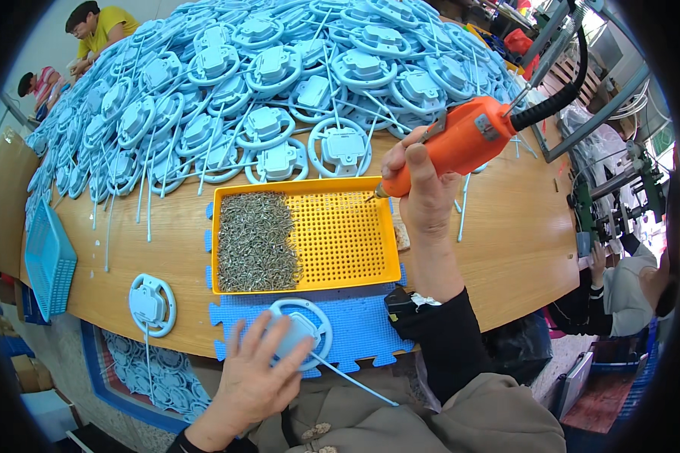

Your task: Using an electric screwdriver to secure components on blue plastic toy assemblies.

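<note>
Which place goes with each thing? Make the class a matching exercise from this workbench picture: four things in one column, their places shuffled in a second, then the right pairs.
Things
1. orange electric screwdriver
2. heap of small screws
3. blue mesh basket
4. pale blue round part

Places
A. on the blue foam mat, under the left hand
B. at the bench's left edge
C. in the right hand
D. left half of the yellow tray

Pairs: 1-C, 2-D, 3-B, 4-A

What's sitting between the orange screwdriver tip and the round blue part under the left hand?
In the head view, the yellow perforated tray lies between the orange electric screwdriver and the round blue part, its left side heaped with small screws.
</note>
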`<state>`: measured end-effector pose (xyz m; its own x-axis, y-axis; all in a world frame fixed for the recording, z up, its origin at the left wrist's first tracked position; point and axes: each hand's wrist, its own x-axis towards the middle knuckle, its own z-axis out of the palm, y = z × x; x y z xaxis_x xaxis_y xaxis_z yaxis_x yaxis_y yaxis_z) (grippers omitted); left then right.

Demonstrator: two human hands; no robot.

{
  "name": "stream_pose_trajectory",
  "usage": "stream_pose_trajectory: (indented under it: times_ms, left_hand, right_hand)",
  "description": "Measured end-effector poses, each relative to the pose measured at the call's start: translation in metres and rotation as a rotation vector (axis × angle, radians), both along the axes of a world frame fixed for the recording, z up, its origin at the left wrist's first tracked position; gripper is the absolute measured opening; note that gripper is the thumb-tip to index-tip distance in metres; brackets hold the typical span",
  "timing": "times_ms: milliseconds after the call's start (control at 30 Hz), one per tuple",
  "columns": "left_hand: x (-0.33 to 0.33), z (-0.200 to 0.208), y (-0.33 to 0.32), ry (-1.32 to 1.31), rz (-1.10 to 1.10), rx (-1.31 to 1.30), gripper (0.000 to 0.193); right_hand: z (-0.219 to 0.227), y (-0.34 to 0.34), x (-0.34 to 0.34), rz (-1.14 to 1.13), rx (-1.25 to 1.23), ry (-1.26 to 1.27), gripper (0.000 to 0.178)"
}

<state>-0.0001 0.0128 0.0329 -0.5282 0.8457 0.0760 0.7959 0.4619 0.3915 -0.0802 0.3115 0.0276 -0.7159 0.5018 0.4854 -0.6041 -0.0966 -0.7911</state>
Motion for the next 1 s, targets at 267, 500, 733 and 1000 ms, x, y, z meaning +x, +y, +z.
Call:
stream_pose_trajectory:
  times_ms: [267, 500, 733, 1000]
  left_hand:
    - [0.012, -0.029, 0.014, 0.021, 0.407, 0.225, 0.07]
    - [0.005, -0.029, 0.016, -0.014, 0.36, 0.285, 0.07]
    - [0.01, -0.033, 0.02, -0.004, 0.467, 0.422, 0.066]
    - [0.004, -0.039, 0.016, 0.093, 0.418, 0.623, 0.021]
  right_hand:
    - [0.01, -0.005, 0.007, -0.021, 0.038, -0.003, 0.036]
    - [0.055, -0.043, 0.049, 0.101, -0.006, 0.009, 0.057]
    - [0.041, -0.106, 0.085, 0.405, 0.051, -0.141, 0.064]
    - [0.043, -0.123, 0.091, 0.445, 0.033, -0.123, 0.065]
